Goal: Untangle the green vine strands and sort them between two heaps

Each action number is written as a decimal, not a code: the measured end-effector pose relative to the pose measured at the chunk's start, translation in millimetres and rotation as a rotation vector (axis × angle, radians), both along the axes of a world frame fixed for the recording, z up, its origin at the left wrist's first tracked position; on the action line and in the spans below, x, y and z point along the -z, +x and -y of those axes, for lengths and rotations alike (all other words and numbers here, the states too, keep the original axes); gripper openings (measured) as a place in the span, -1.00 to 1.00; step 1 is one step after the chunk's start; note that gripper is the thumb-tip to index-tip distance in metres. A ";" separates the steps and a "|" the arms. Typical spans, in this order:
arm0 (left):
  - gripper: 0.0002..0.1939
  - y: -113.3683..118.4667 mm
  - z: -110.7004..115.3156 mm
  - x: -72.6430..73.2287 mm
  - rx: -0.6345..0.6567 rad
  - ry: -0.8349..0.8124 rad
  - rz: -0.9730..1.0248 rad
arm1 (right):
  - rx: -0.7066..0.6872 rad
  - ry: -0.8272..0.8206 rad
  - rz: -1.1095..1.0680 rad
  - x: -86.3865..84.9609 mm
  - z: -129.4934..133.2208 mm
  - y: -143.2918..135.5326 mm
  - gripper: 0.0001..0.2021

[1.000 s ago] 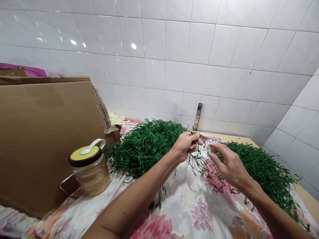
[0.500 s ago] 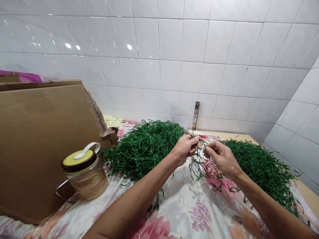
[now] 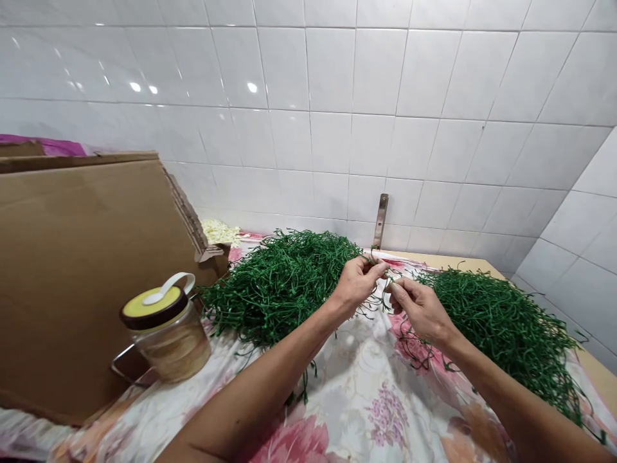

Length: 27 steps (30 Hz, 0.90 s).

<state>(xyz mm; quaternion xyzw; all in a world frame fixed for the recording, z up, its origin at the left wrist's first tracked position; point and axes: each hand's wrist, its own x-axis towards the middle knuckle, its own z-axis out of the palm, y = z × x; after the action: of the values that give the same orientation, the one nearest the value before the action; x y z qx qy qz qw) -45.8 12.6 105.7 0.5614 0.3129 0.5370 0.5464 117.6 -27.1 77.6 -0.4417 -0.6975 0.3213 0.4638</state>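
Note:
Between two heaps, my left hand [image 3: 360, 280] pinches a thin green plastic stem [image 3: 373, 252], whose tip sticks up past the thumb. Close beside it on the right, my right hand [image 3: 418, 307] has thumb and forefinger pressed on a strand of the same green stems [image 3: 388, 281]. Behind and left of my left hand lies a large tangled heap of green stems [image 3: 289, 276]. Another heap of green stems [image 3: 501, 334] spreads beyond my right hand and forearm. Both hands are held above a floral cloth [image 3: 366, 379].
At left stands a big cardboard box [image 3: 81, 276]. In front of it is a clear jar [image 3: 173, 347] with a yellow and brown lid and a white handle. Pale yellow bits [image 3: 219, 230] lie by the wall. A metal strip [image 3: 381, 220] is fixed to the white tiles [image 3: 328, 141].
My right hand has come slightly left and closer to my left hand. The loose stems that hung below the hands no longer dangle as low. The view has shifted slightly.

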 end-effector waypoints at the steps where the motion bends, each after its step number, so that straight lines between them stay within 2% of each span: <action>1: -0.62 -0.3 0.3 -0.4 0.002 0.002 -0.002 | 0.011 0.014 0.018 0.1 0.3 -1.1 -0.62; 6: -0.56 -1.4 1.7 -1.6 0.034 0.009 -0.023 | 0.033 0.067 0.097 -4.5 4.1 -6.4 -0.61; 10: -0.51 -1.3 -0.4 0.7 0.028 -0.019 -0.001 | 0.093 0.197 0.219 -4.8 4.9 -9.6 -0.65; 13: -0.49 0.4 -6.3 8.7 -0.008 -0.038 0.001 | 0.125 0.308 0.322 -2.1 2.1 -11.8 -0.67; 16: -0.50 1.5 -18.4 21.6 -0.116 0.007 -0.078 | 0.115 0.379 0.409 -1.2 3.1 -16.6 -0.68; 18: -0.51 0.0 -28.8 29.5 -0.217 0.063 -0.156 | 0.030 0.412 0.457 -3.1 10.1 -22.6 -0.70; 21: -0.52 -5.3 -40.7 33.8 -0.359 0.041 -0.203 | -0.203 0.430 0.503 -9.6 27.1 -32.3 -0.76; 23: -0.53 -8.3 -41.8 30.0 -0.303 0.017 -0.145 | -0.216 0.412 0.492 -15.2 36.1 -34.1 -0.78; 27: -0.54 -9.5 -30.0 14.0 -0.017 -0.004 0.023 | -0.006 0.364 0.464 -25.4 39.7 -16.6 -0.76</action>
<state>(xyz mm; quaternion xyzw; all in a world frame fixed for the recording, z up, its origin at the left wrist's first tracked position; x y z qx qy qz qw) -55.3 42.6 91.7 0.5515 0.3124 0.5473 0.5465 101.1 -66.7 103.1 -0.4108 -0.8325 0.0826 0.3624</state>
